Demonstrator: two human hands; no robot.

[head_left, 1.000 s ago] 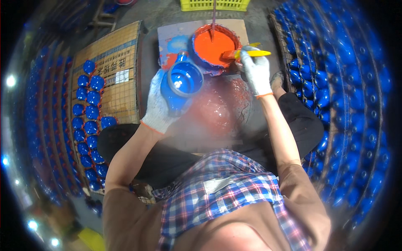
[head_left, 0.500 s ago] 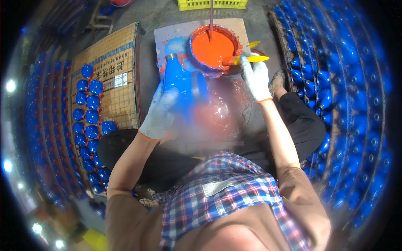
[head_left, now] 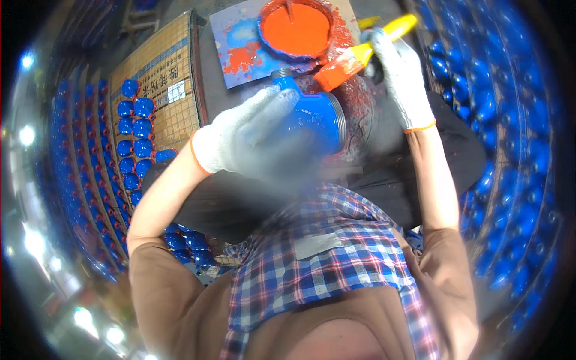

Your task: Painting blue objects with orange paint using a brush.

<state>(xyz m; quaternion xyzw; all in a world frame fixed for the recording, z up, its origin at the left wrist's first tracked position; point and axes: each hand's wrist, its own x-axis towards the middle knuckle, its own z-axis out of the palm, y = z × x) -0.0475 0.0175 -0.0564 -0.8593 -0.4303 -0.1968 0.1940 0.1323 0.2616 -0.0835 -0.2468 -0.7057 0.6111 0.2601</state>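
My left hand (head_left: 249,135), in a white glove, holds a glossy blue metal housing (head_left: 318,120) above my lap. The housing has a narrow threaded end at the top and a wide threaded mouth facing right; blur hides the fingers underneath. In my gloved right hand (head_left: 396,66) is a paintbrush (head_left: 359,55) with a yellow handle. Its bristles are coated in orange-red paint and point down-left, just above the housing's wide mouth, apart from it as far as I can tell. Beyond them stands a round paint bucket (head_left: 300,62) of orange-red paint, with a stick in it.
The bucket rests on a paint-spattered board (head_left: 225,45). To the left, a cardboard-covered wire rack (head_left: 174,66) bears rows of blue housings (head_left: 143,127) with red rims. More blue housings (head_left: 486,108) are stacked along the right. Another yellow handle (head_left: 369,22) lies beside the bucket.
The brush has come out of the bucket and swung up and right, bristles now toward the housing. My left hand has turned the housing and brought it nearer and rightward. The view has shifted.
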